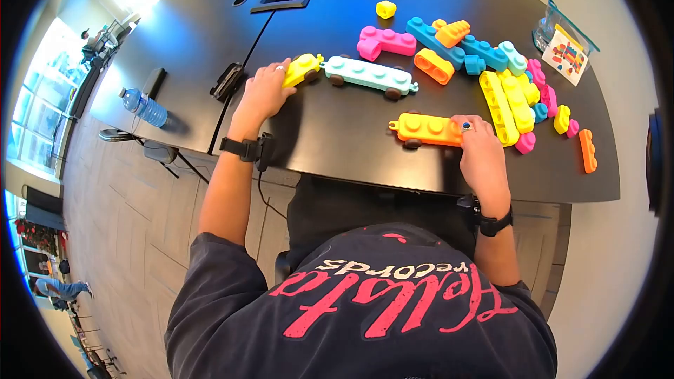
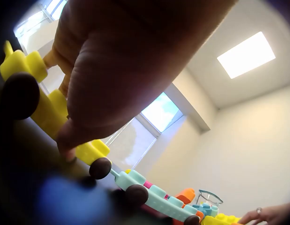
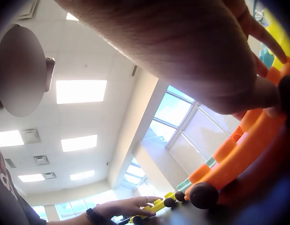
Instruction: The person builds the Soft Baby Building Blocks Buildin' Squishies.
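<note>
My left hand (image 1: pixel 264 95) grips a yellow toy train car (image 1: pixel 302 70) by its sides, thumb low on the near side in the left wrist view. At that car's right end, its yellow loop meets the end of a light blue train car (image 1: pixel 368 76) with brown wheels. Nearer the table's front edge, my right hand (image 1: pixel 483 156) holds an orange train car (image 1: pixel 427 129) at its right end. A small hitch sticks out of the orange car's left end, pointing toward the left hand. The right fingers hide the orange car's far end.
Behind and right of the orange car lie several loose blocks: a pink one (image 1: pixel 386 42), a blue one (image 1: pixel 435 42), long yellow ones (image 1: pixel 497 109). A clear bag with a picture card (image 1: pixel 565 55) stands at the right edge. A water bottle (image 1: pixel 145 107) stands far left.
</note>
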The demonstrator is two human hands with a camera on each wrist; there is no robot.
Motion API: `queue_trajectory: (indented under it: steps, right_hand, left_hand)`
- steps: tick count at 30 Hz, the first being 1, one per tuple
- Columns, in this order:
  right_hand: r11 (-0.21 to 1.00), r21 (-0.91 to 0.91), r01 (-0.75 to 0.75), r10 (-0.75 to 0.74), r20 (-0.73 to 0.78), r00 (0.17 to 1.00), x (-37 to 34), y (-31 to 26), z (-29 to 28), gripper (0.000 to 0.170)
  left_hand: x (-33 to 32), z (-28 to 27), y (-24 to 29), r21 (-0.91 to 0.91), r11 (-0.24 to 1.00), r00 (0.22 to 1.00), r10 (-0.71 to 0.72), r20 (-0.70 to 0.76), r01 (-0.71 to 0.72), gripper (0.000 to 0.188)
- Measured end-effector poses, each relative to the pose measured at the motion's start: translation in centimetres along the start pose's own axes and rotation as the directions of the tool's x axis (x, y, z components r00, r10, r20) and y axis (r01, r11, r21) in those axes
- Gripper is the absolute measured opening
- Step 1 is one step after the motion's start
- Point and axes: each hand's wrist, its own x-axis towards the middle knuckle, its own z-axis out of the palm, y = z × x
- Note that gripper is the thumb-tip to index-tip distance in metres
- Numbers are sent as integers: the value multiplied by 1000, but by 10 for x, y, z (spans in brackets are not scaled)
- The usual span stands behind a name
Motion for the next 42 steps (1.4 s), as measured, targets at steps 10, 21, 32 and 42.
queue_trajectory:
  steps: [10,21,32,42]
  right_hand:
    - [991,-57,-124,127,54,990,0,8,-8,52]
    - [976,49,211,-211,-1,977,58,-54,-18,41]
    - [957,-100,271,-187,502,844,191,-111,41,60]
    - [881,149,448,-471,198,860,151,-124,-9,68]
  left_hand:
    - [-45,-14,-19,56,969,955,-249,162,243,61]
    - [-68,3,5,-64,990,992,-121,29,123,64]
    - [-69,2,5,-262,945,979,-205,-10,195,61]
    - [-68,6,-9,-256,953,983,-179,-32,165,56]
